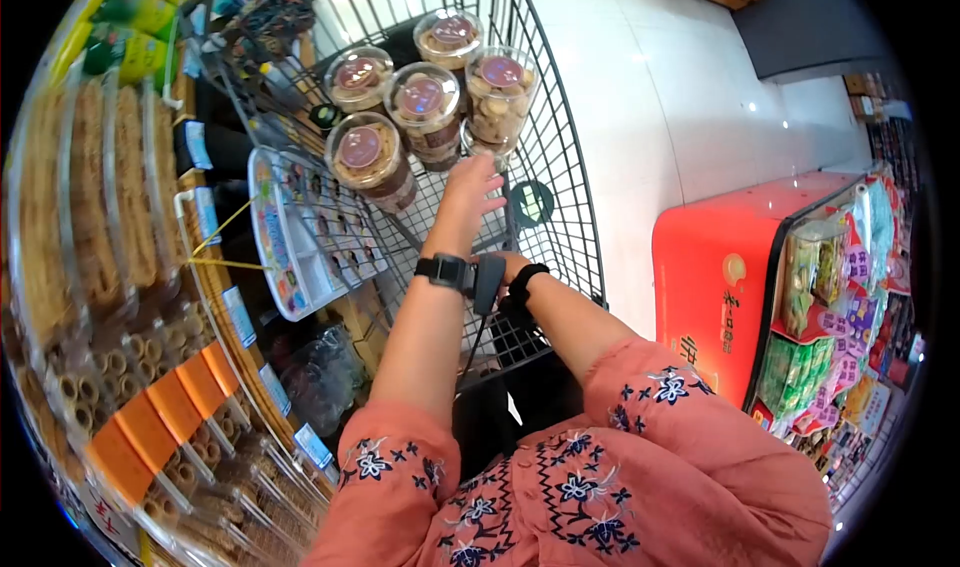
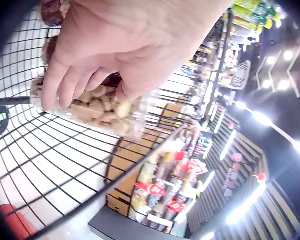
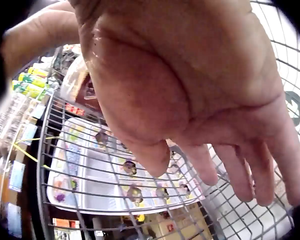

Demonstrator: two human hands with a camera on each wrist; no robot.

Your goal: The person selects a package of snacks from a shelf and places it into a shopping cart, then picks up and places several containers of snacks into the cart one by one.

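Note:
Several clear tubs (image 1: 420, 97) of light-brown biscuit-like pieces, with round maroon labels on their lids, stand in the wire shopping cart. My left hand (image 1: 462, 205) reaches over the cart, fingertips right at the base of the rightmost tub (image 1: 500, 102). In the left wrist view, the fingers and thumb of that hand point down, loosely spread over a tub (image 2: 107, 112). My right hand (image 3: 190, 95) hangs palm-side to its camera, fingers loosely extended and holding nothing, by the cart's mesh. In the head view it is mostly hidden beneath my left wrist.
A white tray-like printed panel (image 1: 300, 237) hangs at the cart's left side. Left of it stands a shelf with packaged rolls (image 1: 110, 367) and price tags. To the right are pale floor tiles (image 1: 630, 97) and a red display stand (image 1: 710, 257) with packaged snacks.

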